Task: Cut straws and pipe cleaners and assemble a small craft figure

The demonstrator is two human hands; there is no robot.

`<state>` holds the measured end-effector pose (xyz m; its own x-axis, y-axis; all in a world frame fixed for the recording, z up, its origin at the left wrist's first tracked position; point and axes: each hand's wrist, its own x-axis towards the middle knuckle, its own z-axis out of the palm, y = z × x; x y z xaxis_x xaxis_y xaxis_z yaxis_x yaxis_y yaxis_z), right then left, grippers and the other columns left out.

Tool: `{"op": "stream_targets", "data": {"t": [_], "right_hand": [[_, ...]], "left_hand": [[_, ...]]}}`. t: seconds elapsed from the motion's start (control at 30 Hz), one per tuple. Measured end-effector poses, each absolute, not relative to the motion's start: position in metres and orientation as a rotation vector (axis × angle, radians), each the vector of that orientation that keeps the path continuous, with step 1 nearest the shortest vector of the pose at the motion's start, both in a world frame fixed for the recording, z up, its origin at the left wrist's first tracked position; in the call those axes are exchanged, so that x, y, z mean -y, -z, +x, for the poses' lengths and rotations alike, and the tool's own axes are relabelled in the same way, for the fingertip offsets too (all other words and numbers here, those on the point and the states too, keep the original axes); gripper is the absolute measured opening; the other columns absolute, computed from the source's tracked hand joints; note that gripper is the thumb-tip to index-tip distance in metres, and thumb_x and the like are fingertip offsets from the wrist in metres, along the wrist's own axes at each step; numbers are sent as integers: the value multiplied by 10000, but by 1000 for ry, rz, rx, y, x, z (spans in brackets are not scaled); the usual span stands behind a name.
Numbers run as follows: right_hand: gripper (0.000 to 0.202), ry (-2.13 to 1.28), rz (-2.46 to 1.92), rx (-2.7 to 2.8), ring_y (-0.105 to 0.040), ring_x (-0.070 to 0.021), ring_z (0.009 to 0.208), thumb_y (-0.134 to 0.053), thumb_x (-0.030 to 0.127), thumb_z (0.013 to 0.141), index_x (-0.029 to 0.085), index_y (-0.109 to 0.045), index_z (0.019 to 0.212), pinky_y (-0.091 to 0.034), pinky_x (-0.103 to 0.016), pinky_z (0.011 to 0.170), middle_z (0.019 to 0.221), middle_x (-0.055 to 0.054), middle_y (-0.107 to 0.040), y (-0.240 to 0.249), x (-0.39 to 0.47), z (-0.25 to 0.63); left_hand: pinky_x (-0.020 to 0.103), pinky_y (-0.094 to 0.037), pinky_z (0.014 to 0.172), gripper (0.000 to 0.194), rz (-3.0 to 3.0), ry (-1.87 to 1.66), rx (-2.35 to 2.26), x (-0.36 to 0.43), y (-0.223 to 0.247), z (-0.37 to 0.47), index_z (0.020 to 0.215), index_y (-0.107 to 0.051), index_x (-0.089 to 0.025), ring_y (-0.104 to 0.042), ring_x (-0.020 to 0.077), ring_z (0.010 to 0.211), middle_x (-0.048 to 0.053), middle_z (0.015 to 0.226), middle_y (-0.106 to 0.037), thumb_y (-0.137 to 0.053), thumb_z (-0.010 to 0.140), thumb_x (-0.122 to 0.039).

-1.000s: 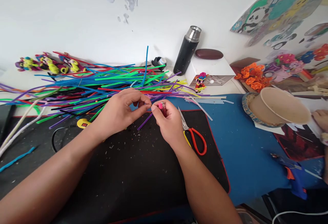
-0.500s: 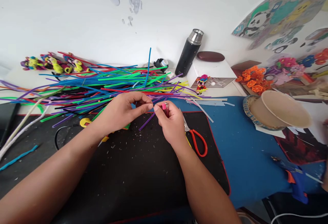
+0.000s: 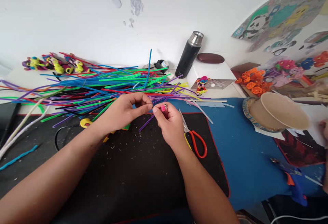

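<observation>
My left hand (image 3: 128, 109) is closed in a pinch, thumb against forefinger; whatever lies between the tips is too small to make out. Almost touching it, my right hand (image 3: 169, 124) wraps around a small pink lighter (image 3: 163, 108), whose button and metal top show above the curled fingers. Both hands are raised over the far part of a black mat (image 3: 128, 183). Just behind them spreads a pile of colourful pipe cleaners (image 3: 115, 80). Scissors with red handles (image 3: 198, 143) lie right beside my right wrist.
A black thermos (image 3: 188, 54) and a white box (image 3: 215, 75) with a small pipe-cleaner figure (image 3: 201, 85) stand at the back. To the right are a beige bowl (image 3: 284, 111), a blue glue gun (image 3: 294, 183) and another person's hand (image 3: 324, 128). Several figures (image 3: 55, 63) lie back left.
My hands hold nearly the same pose, fingertips still close together. The view has shifted slightly, and more of the other person's hand shows at the right edge.
</observation>
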<state>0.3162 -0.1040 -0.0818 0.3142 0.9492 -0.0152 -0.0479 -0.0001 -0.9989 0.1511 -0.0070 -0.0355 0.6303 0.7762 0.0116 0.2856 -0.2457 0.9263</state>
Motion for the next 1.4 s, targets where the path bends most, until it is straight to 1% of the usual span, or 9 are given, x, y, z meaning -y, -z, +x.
{"op": "stream_targets", "data": {"t": [0.2, 0.33, 0.43, 0.63, 0.8, 1.0, 1.17, 1.27, 1.4], "right_hand": [[291, -1020, -1313, 904, -420, -140, 604, -755, 518, 933, 240, -668, 932, -328, -275, 542, 678, 64, -439, 82, 103, 315], [289, -1010, -1322, 905, -421, -140, 605, -756, 512, 934, 238, -665, 923, -335, -272, 542, 674, 62, -448, 81, 103, 315], [290, -1000, -1334, 918, -423, -139, 603, -755, 511, 938, 236, -666, 921, -342, -271, 543, 672, 61, -456, 80, 103, 315], [325, -996, -1349, 907, -463, -145, 629, -772, 540, 925, 231, -671, 925, -368, -263, 549, 681, 49, -495, 83, 104, 315], [330, -1008, -1343, 902, -463, -144, 624, -775, 548, 929, 236, -671, 922, -369, -262, 544, 686, 46, -498, 84, 103, 315], [339, -1015, -1349, 890, -445, -143, 607, -777, 562, 923, 240, -671, 925, -363, -263, 536, 671, 57, -475, 85, 103, 315], [337, -1040, -1324, 873, -393, -134, 586, -768, 556, 928, 235, -665, 944, -333, -264, 530, 655, 76, -427, 85, 103, 314], [358, -1037, -1331, 880, -377, -133, 577, -759, 580, 929, 236, -662, 952, -321, -271, 530, 656, 82, -408, 86, 103, 314], [382, -1029, -1332, 892, -399, -136, 579, -759, 607, 927, 238, -661, 949, -339, -273, 535, 655, 81, -413, 87, 102, 314]], "left_hand": [[332, -517, 745, 308, 1781, -564, -852, 4, 35, 149, 895, -796, -267, -643, 232, 824, 46, 895, -742, -760, 955, -567], [311, -466, 695, 334, 1799, -528, -875, 4, 34, 147, 895, -769, -257, -589, 198, 770, 23, 853, -691, -737, 979, -578], [308, -463, 717, 322, 1828, -499, -857, 4, 35, 147, 884, -750, -257, -581, 191, 785, 11, 846, -685, -738, 985, -562], [316, -479, 697, 319, 1828, -444, -862, 4, 35, 149, 867, -744, -256, -585, 200, 761, 20, 831, -695, -742, 958, -561], [324, -454, 644, 330, 1769, -518, -845, 5, 35, 152, 825, -767, -263, -552, 213, 704, 36, 773, -675, -776, 902, -584], [305, -473, 639, 273, 1733, -567, -835, 4, 38, 150, 843, -812, -272, -598, 221, 721, 43, 802, -711, -810, 907, -537], [295, -479, 621, 278, 1734, -604, -863, 2, 38, 148, 835, -815, -278, -587, 221, 723, 44, 804, -706, -822, 905, -547], [300, -512, 645, 266, 1709, -599, -839, 3, 38, 148, 872, -828, -276, -612, 229, 747, 53, 835, -731, -843, 895, -540], [307, -551, 688, 232, 1690, -605, -799, 5, 39, 149, 908, -838, -281, -643, 239, 782, 64, 870, -758, -877, 877, -507]]}}
